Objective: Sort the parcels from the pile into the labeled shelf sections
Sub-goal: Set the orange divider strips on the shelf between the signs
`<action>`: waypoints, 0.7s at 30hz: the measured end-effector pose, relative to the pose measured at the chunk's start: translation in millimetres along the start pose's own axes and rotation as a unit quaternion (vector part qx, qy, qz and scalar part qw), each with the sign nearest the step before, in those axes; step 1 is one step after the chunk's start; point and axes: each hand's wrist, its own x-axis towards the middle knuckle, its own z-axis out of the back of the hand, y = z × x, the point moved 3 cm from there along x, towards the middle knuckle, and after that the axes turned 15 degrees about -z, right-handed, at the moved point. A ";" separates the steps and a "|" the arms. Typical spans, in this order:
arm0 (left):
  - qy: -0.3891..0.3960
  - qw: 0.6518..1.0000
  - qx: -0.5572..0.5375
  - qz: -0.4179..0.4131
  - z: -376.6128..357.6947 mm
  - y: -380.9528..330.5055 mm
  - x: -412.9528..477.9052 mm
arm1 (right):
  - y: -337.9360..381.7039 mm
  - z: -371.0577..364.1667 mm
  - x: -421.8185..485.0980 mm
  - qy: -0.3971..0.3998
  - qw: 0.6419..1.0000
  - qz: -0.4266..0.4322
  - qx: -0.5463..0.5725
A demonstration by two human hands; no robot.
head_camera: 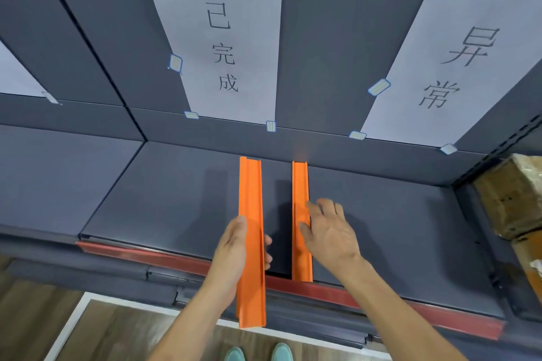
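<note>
Left hand (234,246) is wrapped round the near half of one orange strip (250,184), thumb on its left wall and fingertips poking out on the right. Right hand (331,231) isn't gripping anything: the fingers are straight and spread, with thumb and forefinger touching the second orange strip (300,184) from its right side.

Only the head view to go on. Both strips run front to back on the grey shelf (396,214), side by side with a gap between them. The second one lies flat and stops at the red front edge (176,258). The held one sticks out well past that edge toward the person, and I can't tell if its far end is resting on the deck. On the back wall are two taped paper labels, 已完成 (223,47) behind the strips and 异常 (451,67) to the right.

The actual parcels (513,199) are just brown cardboard at the far right, past the shelf upright and well away from both hands. None has been sorted into this bay.

My guess is the strips are dividers being set out first. They look like thin, open channels, so they should be light, stiff and a bit slick, and best held mid-length around the walls. The parcels look like taped cartons, rigid enough for a two-handed hold on opposite sides. Weight is anyone's guess.
</note>
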 end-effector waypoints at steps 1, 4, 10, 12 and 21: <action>0.003 1.000 -0.005 0.002 -4.6 -1.6 0.3 | 1.0 6.5 -5.0 -0.019 1.000 0.017 -0.012; 0.014 1.000 -0.002 0.005 -15.1 -6.2 1.1 | 5.3 25.9 -20.1 -0.060 0.996 0.057 -0.012; 0.004 0.999 -0.007 -0.032 -26.0 -15.6 2.1 | 29.5 43.6 -44.7 -0.006 0.991 0.105 0.082; 0.003 0.999 -0.011 -0.040 -26.3 -20.0 1.0 | 39.2 45.7 -48.2 -0.004 0.989 0.118 0.092; -0.016 0.999 -0.003 -0.051 16.2 -40.6 4.5 | 81.5 37.2 -47.3 0.035 0.985 0.123 0.113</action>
